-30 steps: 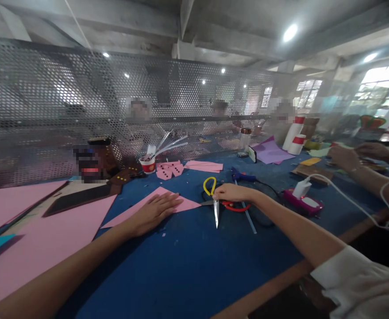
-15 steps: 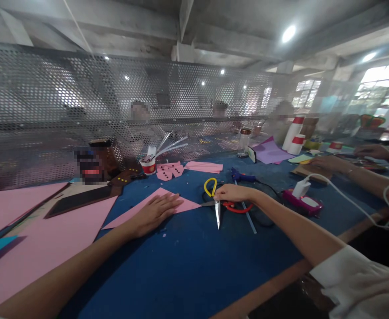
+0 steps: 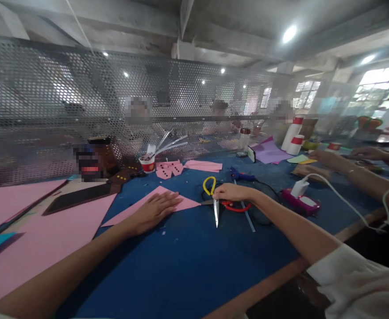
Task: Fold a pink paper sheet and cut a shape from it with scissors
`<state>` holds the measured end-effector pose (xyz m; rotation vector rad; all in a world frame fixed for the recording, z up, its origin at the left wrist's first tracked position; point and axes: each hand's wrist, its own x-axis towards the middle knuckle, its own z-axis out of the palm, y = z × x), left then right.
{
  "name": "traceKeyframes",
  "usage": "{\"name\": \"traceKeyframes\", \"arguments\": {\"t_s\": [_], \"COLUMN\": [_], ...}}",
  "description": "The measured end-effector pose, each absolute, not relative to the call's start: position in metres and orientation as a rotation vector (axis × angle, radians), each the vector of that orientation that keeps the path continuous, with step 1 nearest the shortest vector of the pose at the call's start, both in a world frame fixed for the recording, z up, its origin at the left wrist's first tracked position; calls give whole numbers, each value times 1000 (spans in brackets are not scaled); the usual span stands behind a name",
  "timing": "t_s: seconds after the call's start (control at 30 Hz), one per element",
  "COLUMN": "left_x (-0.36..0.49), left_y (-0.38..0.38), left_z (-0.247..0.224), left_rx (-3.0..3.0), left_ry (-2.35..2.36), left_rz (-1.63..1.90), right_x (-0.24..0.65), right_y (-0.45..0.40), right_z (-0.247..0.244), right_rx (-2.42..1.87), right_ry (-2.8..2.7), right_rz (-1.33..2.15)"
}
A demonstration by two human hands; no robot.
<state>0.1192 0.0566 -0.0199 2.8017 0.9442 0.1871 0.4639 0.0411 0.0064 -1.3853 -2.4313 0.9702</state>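
My left hand lies flat with its fingers out on a folded pink paper triangle, which rests on the blue tabletop. To its right, my right hand pinches a pair of scissors around where the blades cross. The scissors are spread wide: a yellow loop points up, a red loop lies to the right under the hand. One bright blade points toward me. The darker blade points left, its tip at the paper's right corner. My fingers hide the pivot.
A blue glue gun with a black cord lies behind my right hand. Dotted pink paper and a paper cup stand farther back. Pink sheets and a dark phone are at left. A co-worker's hand is at right.
My hands and the scissors stay in place on the paper. The co-worker's hand at right has moved back, off the brown piece, toward the green and yellow papers. The view shifts slightly.
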Motion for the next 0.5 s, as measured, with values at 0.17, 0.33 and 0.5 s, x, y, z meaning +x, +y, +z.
{"name": "traceKeyframes", "arguments": {"t_s": [0.17, 0.33, 0.5], "left_x": [119, 120, 119], "left_y": [58, 57, 57], "left_z": [-21, -21, -21], "left_rx": [2778, 2781, 2786], "left_ry": [957, 940, 940], "left_rz": [179, 194, 191], "right_x": [464, 464, 464], "right_y": [44, 45, 45], "right_z": [5, 3, 3], "right_rx": [-1373, -1389, -1389], "right_ry": [-2477, -2479, -2461], "right_rz": [933, 916, 926]}}
